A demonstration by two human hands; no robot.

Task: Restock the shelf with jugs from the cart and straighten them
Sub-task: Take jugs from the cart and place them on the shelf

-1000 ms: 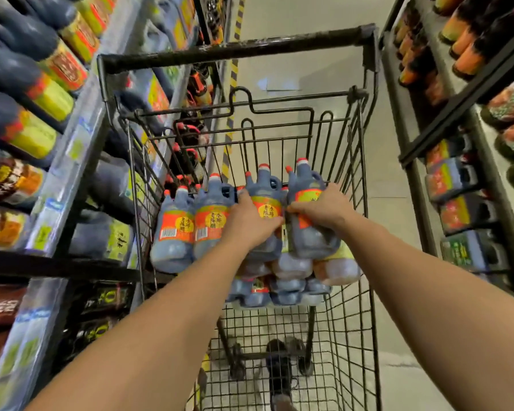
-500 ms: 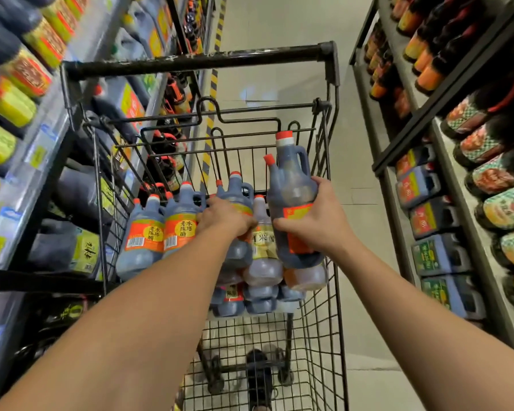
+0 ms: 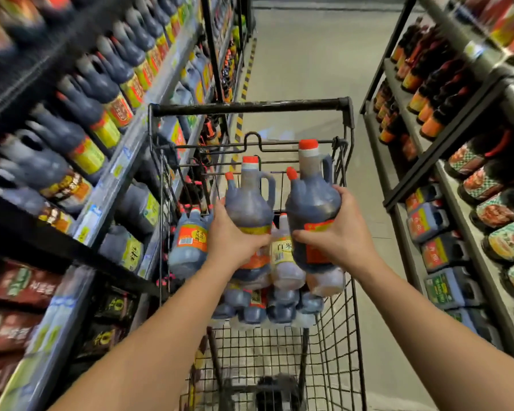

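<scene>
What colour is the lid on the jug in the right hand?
The lid is red, seen best in the head view.

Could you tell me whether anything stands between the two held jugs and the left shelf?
Yes: the cart wall stands between the left jug, the right jug and the left shelf; both look partly below its rim.

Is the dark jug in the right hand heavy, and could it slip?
Probably heavy for its size: the jug looks full of dark liquid nearly to its neck. It might slip, since the right hand grips its smooth body, not the handle. It seems stiff; no dent shows.
</scene>
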